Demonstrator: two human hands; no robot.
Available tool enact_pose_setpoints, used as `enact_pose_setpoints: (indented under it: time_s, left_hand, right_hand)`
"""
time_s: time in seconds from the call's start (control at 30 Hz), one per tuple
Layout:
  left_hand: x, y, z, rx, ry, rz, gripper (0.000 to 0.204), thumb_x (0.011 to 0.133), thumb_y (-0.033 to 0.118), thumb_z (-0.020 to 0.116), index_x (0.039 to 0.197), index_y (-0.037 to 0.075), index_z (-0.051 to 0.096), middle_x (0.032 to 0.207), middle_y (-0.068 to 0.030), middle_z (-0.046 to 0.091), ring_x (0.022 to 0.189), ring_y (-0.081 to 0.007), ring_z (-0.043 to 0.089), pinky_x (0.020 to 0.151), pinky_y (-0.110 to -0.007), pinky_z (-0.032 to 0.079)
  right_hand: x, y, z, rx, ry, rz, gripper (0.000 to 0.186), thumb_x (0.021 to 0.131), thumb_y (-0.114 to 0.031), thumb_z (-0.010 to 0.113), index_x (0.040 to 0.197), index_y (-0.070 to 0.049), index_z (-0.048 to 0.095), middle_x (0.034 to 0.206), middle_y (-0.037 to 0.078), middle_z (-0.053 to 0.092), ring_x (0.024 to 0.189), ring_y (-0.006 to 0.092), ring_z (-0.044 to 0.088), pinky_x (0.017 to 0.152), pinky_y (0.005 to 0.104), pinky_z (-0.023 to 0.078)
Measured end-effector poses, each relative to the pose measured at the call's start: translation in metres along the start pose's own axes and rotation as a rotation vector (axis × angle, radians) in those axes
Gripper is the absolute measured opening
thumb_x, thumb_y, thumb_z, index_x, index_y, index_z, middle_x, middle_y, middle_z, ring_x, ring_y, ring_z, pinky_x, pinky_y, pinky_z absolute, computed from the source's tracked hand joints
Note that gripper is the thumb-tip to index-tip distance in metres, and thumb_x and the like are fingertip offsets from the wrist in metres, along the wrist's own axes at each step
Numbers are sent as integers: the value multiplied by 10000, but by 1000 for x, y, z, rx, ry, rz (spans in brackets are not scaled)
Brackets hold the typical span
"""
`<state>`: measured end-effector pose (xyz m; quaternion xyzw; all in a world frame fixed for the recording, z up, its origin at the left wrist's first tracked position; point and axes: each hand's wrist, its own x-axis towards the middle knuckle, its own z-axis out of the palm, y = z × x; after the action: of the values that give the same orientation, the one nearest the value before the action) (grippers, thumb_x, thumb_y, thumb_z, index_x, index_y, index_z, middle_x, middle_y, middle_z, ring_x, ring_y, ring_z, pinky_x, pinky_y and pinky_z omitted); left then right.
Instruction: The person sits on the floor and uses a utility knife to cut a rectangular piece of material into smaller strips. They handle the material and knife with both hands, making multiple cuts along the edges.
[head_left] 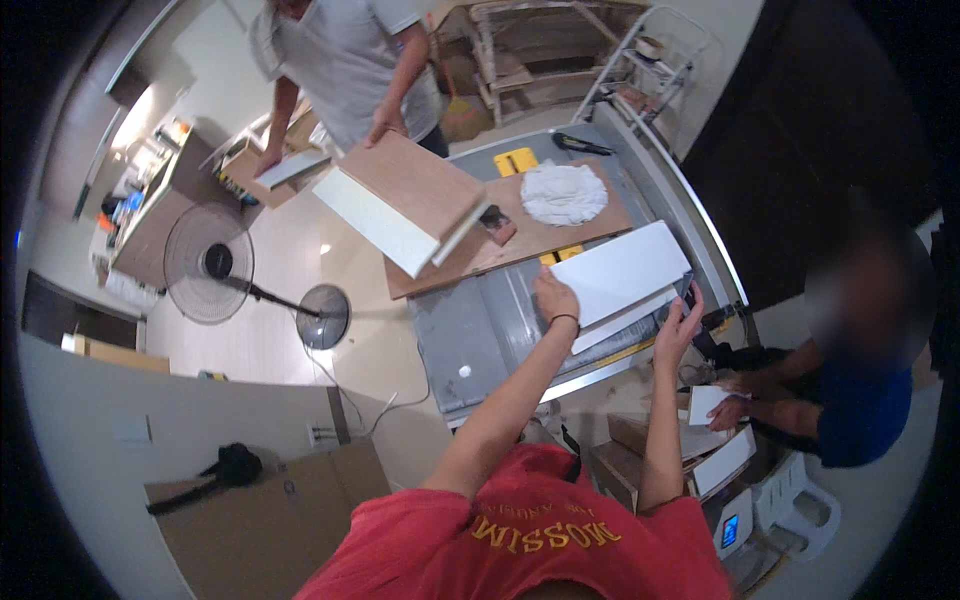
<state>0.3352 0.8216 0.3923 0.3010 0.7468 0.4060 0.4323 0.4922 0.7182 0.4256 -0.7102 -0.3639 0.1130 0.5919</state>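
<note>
A white rectangular panel piece point(622, 268) lies on the grey table, with a second narrower white face showing along its near side. My left hand point(556, 298) grips its left end, fingers closed at the edge. At the panel's right end my right hand point(680, 318) is closed on a small dark block point(686, 284), which touches the panel's corner; its exact kind cannot be made out. Just beyond the panel, a bunched white cloth point(563, 193) rests on a brown wooden board point(530, 232).
Across the table point(465, 345) a person in grey holds wood-and-white panels point(412, 185). At right, a person in blue handles a small white piece point(712, 405). Yellow pieces point(515, 161) and a black tool point(583, 145) lie on the table. A standing fan point(212, 262) is at left.
</note>
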Motion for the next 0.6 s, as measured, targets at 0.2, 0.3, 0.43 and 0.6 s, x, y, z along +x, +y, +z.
enact_pose_setpoints:
  time_s: [0.2, 0.3, 0.43, 0.6]
  left_hand:
    - [-27, -8, -11, 292, 48, 151, 589, 981, 392, 498, 1349, -53, 379, 1284, -360, 407, 1147, -494, 464, 986, -537, 391]
    - [-63, -14, -104, 90, -426, 443, 648, 920, 264, 604, 1404, -39, 296, 1284, -250, 396, 1147, -364, 467, 998, -480, 379]
    - [-24, -14, -261, 171, -131, 876, 401, 905, 128, 583, 1229, -2, 386, 1142, -161, 475, 1069, -274, 468, 948, -417, 379]
    - [111, -37, -319, 58, 198, 387, 564, 920, 299, 659, 1280, -47, 397, 1171, -153, 500, 1083, -254, 498, 925, -387, 415]
  right_hand:
    - [14, -18, 46, -628, -219, -361, 496, 943, -249, 548, 1393, -76, 432, 1416, 180, 429, 1343, 365, 366, 1072, 539, 314]
    - [11, -10, 48, -850, -225, -360, 530, 910, -303, 587, 1385, -111, 453, 1449, 156, 415, 1355, 372, 356, 1063, 565, 308]
    - [-14, -59, 67, -870, -129, -531, 559, 898, -331, 620, 1364, -57, 478, 1439, 194, 426, 1334, 405, 377, 1070, 551, 307]
    - [-86, -120, 165, -468, -709, -246, 572, 905, -377, 638, 1292, 26, 519, 1287, 246, 534, 1190, 410, 510, 999, 453, 417]
